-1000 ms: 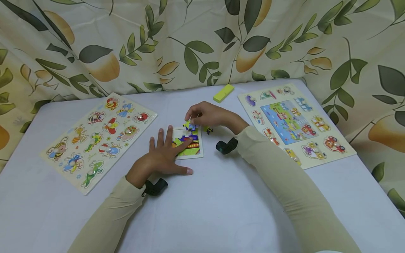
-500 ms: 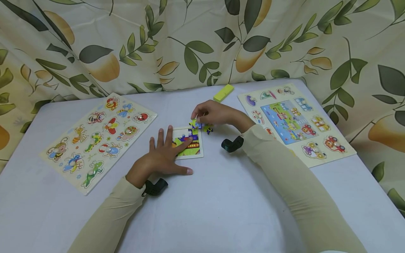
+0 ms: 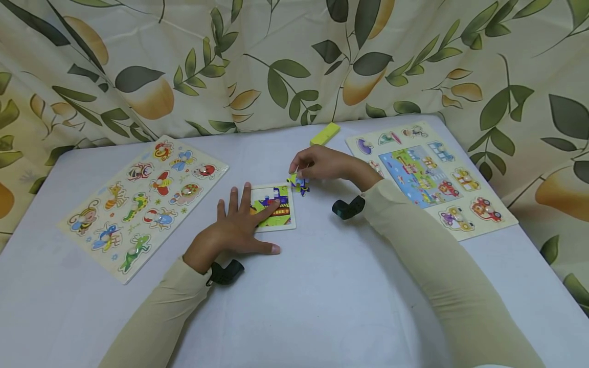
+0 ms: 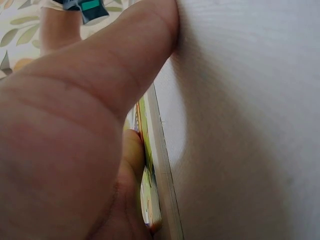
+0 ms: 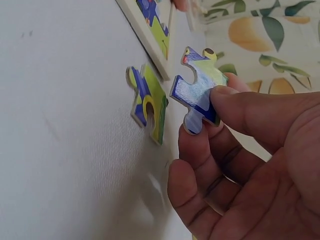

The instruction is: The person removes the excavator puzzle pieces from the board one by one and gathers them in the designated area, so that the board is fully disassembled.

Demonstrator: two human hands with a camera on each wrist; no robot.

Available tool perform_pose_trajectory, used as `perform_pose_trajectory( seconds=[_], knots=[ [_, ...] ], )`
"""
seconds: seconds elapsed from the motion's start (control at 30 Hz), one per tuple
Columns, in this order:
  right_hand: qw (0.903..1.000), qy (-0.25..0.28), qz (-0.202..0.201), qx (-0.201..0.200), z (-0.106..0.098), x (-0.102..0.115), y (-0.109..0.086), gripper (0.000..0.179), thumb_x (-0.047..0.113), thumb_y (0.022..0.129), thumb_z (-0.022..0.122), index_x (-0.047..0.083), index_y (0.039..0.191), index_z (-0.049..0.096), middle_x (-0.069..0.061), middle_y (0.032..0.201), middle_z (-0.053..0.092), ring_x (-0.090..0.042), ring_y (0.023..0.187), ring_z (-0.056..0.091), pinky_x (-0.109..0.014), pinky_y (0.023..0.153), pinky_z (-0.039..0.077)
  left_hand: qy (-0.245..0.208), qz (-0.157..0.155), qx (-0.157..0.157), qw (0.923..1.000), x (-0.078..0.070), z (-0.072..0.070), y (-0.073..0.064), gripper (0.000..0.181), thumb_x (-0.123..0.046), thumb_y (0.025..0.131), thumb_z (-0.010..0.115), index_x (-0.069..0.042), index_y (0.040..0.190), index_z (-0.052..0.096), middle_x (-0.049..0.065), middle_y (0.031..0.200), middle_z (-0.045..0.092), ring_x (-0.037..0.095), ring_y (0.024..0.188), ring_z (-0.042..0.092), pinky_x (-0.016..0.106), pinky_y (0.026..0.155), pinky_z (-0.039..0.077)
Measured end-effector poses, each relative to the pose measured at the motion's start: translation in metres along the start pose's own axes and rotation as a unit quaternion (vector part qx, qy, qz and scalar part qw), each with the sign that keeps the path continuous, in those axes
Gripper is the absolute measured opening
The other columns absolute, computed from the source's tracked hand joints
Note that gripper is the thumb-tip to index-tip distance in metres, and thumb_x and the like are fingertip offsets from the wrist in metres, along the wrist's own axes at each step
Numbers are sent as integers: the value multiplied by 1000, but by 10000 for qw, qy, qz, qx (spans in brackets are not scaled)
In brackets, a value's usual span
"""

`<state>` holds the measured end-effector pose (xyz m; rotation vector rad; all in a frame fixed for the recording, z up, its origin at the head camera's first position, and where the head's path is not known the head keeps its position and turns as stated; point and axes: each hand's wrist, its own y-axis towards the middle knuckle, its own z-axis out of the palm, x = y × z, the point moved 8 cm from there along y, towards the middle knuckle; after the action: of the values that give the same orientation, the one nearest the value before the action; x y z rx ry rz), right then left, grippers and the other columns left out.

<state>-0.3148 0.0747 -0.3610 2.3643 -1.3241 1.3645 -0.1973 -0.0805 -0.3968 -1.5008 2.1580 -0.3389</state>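
A small framed jigsaw puzzle (image 3: 280, 217) lies at the table's middle, partly filled with a colourful picture. My left hand (image 3: 236, 227) rests on it with fingers spread, covering its left part. To the right of the frame, my right hand (image 3: 317, 164) pinches a blue and yellow-green jigsaw piece (image 5: 195, 92) between thumb and fingers, tilted above the table. Another jigsaw piece (image 5: 148, 102), green, blue and yellow, lies on the cloth just outside the frame (image 5: 145, 40). In the left wrist view, the thumb (image 4: 100, 65) hides most of the puzzle.
On the left lies a board with insect pictures (image 3: 147, 204). A board with vehicle pictures (image 3: 428, 179) lies at the right, partly under the right forearm. A yellow-green block (image 3: 325, 134) sits behind the right hand. Floral fabric (image 3: 285, 61) hangs along the table's back edge.
My right hand has moved right, carrying the pinched jigsaw piece from above the frame's upper edge to beside the loose piece. The left hand has stayed in place.
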Motion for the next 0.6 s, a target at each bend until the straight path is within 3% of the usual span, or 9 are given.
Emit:
perform_pose_trajectory(
  seconds=[0.6],
  knots=[
    [9997, 4, 248, 73, -14, -18, -17, 19, 3, 96, 58, 6, 112, 66, -10, 98, 58, -24, 86, 50, -32, 71, 42, -69, -26, -19, 10000, -1, 0, 0, 106, -76, 71, 65, -40, 155, 12, 21, 154, -29, 47, 137, -28, 69, 103, -12]
  ],
)
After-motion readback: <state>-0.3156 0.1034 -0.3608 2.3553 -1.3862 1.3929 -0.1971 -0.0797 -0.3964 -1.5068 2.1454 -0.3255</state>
